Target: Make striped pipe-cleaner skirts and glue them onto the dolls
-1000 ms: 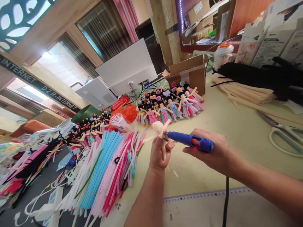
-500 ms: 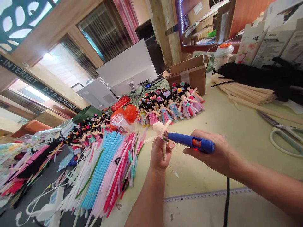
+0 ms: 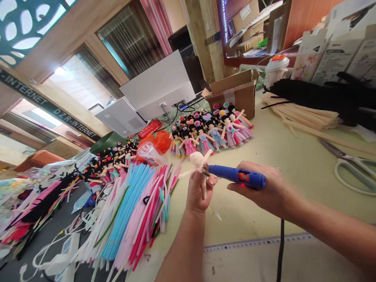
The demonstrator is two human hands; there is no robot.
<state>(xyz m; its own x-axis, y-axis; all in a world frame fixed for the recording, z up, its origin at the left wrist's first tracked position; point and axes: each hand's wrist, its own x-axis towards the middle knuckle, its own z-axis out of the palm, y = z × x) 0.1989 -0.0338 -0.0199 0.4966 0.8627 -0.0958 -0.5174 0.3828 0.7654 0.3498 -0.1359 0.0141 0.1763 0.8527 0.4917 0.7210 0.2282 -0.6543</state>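
Observation:
In my left hand is a small cream doll with a round head and thin arms and legs, pinched around its lower body. A bit of green and pink shows at its chest. My right hand is closed around a blue glue gun, whose nozzle points left at the doll's chest. I cannot tell whether the nozzle touches it. A black cord hangs below the right wrist.
Finished dolls stand in rows before a cardboard box. Coloured pipe cleaners lie at left, near a power strip. Scissors and cream strips lie at right. A measuring tape strip runs along the front.
Both hands, the doll and the glue gun stay almost where they were. Only a very slight shift of the left fingers shows.

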